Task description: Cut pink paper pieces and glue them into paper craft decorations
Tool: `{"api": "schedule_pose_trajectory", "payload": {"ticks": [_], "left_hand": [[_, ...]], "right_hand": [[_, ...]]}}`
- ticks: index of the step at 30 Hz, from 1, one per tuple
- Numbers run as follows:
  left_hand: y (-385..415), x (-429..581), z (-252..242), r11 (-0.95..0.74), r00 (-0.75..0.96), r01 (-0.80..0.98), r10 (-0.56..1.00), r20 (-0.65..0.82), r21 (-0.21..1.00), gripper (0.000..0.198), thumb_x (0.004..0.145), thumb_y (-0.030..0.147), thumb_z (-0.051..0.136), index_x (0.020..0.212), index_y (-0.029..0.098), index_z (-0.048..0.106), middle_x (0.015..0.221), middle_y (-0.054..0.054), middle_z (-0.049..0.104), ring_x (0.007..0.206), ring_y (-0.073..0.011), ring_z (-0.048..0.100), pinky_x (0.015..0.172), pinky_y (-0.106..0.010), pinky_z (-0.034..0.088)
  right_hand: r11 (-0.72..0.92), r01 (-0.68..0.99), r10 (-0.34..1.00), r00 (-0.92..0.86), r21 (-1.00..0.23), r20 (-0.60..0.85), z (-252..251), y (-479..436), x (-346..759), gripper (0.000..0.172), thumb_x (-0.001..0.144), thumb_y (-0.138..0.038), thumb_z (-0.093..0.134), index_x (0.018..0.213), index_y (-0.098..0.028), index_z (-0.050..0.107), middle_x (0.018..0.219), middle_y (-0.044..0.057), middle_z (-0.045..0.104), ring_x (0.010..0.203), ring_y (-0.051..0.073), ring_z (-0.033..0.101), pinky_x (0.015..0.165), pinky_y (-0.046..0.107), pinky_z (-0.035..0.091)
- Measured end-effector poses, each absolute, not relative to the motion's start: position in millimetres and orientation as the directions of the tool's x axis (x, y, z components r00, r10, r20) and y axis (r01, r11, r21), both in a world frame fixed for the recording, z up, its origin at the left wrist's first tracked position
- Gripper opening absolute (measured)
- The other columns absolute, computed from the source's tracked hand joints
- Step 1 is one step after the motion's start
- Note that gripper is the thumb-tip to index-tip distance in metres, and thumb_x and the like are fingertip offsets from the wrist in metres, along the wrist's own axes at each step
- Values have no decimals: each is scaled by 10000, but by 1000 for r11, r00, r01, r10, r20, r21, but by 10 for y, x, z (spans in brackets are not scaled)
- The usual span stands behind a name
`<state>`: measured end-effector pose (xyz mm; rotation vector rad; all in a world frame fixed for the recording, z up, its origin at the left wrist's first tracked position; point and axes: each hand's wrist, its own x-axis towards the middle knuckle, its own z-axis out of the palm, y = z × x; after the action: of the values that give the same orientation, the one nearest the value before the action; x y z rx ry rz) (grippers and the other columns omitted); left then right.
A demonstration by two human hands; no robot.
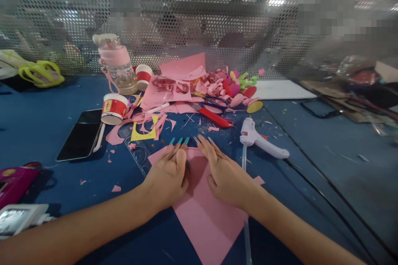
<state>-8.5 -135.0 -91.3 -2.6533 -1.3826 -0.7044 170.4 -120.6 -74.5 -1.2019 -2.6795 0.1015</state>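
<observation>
A sheet of pink paper [202, 223] lies cornerwise on the blue table in front of me. My left hand [169, 176] grips its far edge on the left, the teal-nailed fingertips reaching just past the paper. Beside it, my right hand [225, 172] holds the same edge, fingers stretched forward and thumb bent over the sheet. The edge looks slightly turned up between the hands. A small dark shape shows by my left thumb; I cannot tell what it is. Close to my right hand lies a white glue gun [261, 138], a clear glue stick [244, 157] pointing towards me.
Pink paper scraps [174, 91] are heaped at the back with a red utility knife [214, 116] and scissors [214, 102]. Leftward are a phone [82, 134], paper cups [114, 109] and a bottle [118, 66]. A black cable [326, 198] crosses the right side. Perforated metal [186, 16] stands behind.
</observation>
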Motion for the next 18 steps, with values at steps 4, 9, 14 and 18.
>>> {"api": "schedule_pose_trajectory", "payload": {"ticks": [4, 9, 14, 18], "left_hand": [[-1347, -81, -902, -589, 488, 795, 763, 423, 145, 332, 713, 104, 429, 1043, 64, 417, 1104, -236, 603, 1070, -303, 563, 862, -457, 518], [-1351, -82, -890, -591, 486, 793, 760, 431, 147, 379, 701, 94, 429, 1079, 73, 405, 1081, -228, 614, 1040, -295, 584, 825, -452, 544], [-1364, -79, -888, -595, 489, 793, 749, 448, 129, 384, 699, 81, 436, 1080, 50, 402, 1055, -236, 621, 1012, -298, 599, 821, -438, 546], [-1371, -73, -879, -591, 486, 797, 752, 445, 128, 377, 694, 71, 438, 1069, 37, 409, 1043, -246, 622, 1009, -302, 599, 817, -434, 545]], "right_hand": [[661, 736, 750, -647, -144, 137, -734, -1215, 1698, 814, 603, -21, 379, 1368, 56, 110, 1363, 266, 353, 1287, 278, 314, 985, 446, 407], [665, 734, 747, -652, -136, 132, -724, -1218, 1691, 840, 605, -21, 377, 1382, 42, 66, 1356, 265, 366, 1284, 278, 321, 983, 461, 405], [673, 732, 739, -660, -101, 136, -738, -1219, 1695, 816, 608, -19, 380, 1368, 64, 96, 1357, 275, 357, 1284, 270, 326, 1010, 441, 377], [684, 725, 728, -670, -82, 147, -743, -1224, 1694, 818, 613, -9, 372, 1371, 62, 75, 1350, 265, 377, 1283, 258, 329, 1020, 429, 369]]}}
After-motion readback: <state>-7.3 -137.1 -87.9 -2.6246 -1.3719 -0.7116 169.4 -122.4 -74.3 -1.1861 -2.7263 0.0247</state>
